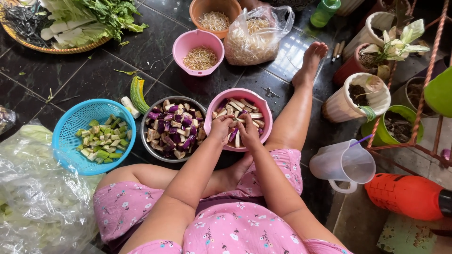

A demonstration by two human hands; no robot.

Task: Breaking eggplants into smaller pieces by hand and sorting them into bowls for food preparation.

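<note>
Person seated on dark glossy floor tiles [56,75], left hand [221,128] and right hand [248,129] together over the pink bowl [263,110], fingers closed on an eggplant strip [233,135], its long axis pointing away from the body, steel bowl of eggplant chunks [173,128] just left of the hands, blue basket [70,122] farther left, potted plants [358,94] right

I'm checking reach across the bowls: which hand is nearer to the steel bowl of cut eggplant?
Left. The left hand is over the pink bowl, at its edge beside the steel bowl; the right hand sits one hand farther away.
</note>
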